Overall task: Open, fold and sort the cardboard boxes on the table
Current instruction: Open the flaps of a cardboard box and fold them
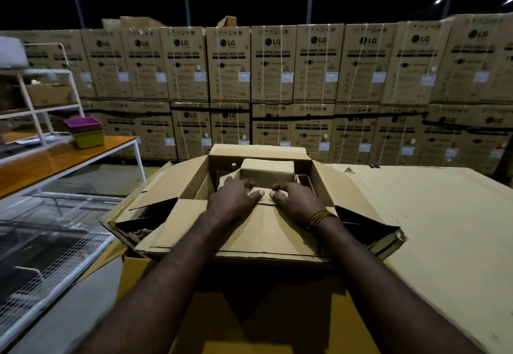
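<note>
A large brown cardboard box [177, 187] lies on the table in front of me with all its flaps spread open. Inside it, toward the far wall, sits a smaller closed cardboard box [267, 171]. My left hand [233, 199] and my right hand [295, 201] are side by side over the near flap [249, 231], fingers reaching into the big box just in front of the small one. The fingers look loosely bent and press on cardboard pieces there; their tips are partly hidden. A yellow cord band wraps my right wrist.
A flat cardboard sheet [444, 214] covers the table to the right. On the left stand an orange-topped table [55, 159] with coloured bins [87, 131] and a white shelf [36, 98], with wire racks [50, 242] below. A wall of stacked washing-machine cartons [277, 75] fills the back.
</note>
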`<state>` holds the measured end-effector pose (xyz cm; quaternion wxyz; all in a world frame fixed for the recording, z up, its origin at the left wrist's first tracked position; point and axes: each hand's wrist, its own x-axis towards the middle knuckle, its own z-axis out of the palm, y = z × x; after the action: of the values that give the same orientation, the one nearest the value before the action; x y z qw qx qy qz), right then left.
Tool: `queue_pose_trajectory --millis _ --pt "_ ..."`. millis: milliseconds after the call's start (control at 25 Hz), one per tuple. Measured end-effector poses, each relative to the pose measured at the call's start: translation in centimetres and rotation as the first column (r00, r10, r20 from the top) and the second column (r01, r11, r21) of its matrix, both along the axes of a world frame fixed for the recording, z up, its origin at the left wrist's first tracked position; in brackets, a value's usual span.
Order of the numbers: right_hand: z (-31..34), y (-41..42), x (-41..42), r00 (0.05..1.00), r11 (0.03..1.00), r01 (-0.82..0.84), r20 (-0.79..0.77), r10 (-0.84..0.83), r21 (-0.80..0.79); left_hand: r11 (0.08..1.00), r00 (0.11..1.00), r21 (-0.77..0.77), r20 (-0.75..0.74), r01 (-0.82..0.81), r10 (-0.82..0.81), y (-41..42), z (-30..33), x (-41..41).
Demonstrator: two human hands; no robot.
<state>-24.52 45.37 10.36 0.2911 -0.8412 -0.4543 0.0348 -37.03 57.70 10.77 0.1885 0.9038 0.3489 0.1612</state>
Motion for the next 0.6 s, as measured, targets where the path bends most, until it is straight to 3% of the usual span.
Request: queue_pose_trajectory --millis 200,320,600 --pt "-0.3 -1.0 0.2 0.997 0.989 -0.026 0.068 0.036 -0.145 0.992 0.993 0.11 -0.111 0.063 -0.051 -1.4 0.1 -0.6" --pt "-0.6 -1.9 -0.6 0.981 0.969 0.021 0.19 0.027 -0.246 0.988 0.982 0.117 -0.171 0.096 -0.075 -2.2 0.1 -1.2" --pt "-0.8 -5.4 -3.4 0.968 0.958 0.09 0.251 -0.019 -0.273 0.979 0.97 0.151 -0.223 0.136 -0.1 -5.4 -0.1 -2.1"
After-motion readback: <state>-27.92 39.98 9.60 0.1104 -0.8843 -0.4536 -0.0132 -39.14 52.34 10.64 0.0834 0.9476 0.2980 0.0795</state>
